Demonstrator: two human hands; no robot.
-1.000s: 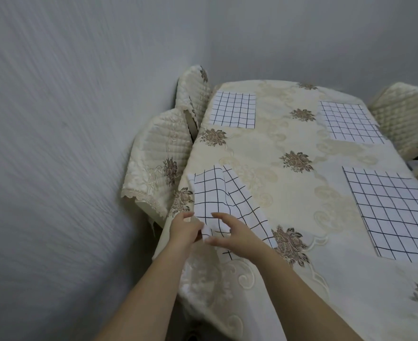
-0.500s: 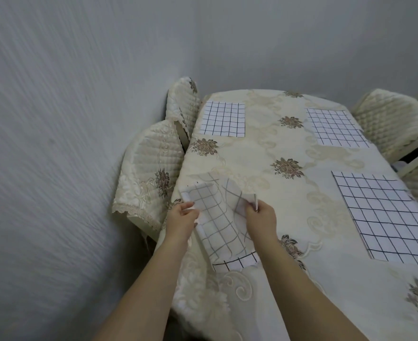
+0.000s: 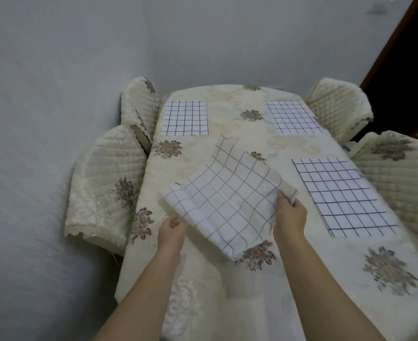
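Table [image 3: 232,114] under cream floral cloth, with three flat checked placemats [image 3: 343,196] lying on it. Fourth checked placemat [image 3: 227,198]: held over the near-left part of the table, doubled over and sagging between both hands. Judged to be light, limp, non-slippery fabric, not fragile. Best taken at opposite edges or corners, as a middle grip would bunch it. Right hand [image 3: 289,217]: fingers curled, pinching the right edge. Left hand [image 3: 171,232]: thumb and fingers closed on the near-left edge.
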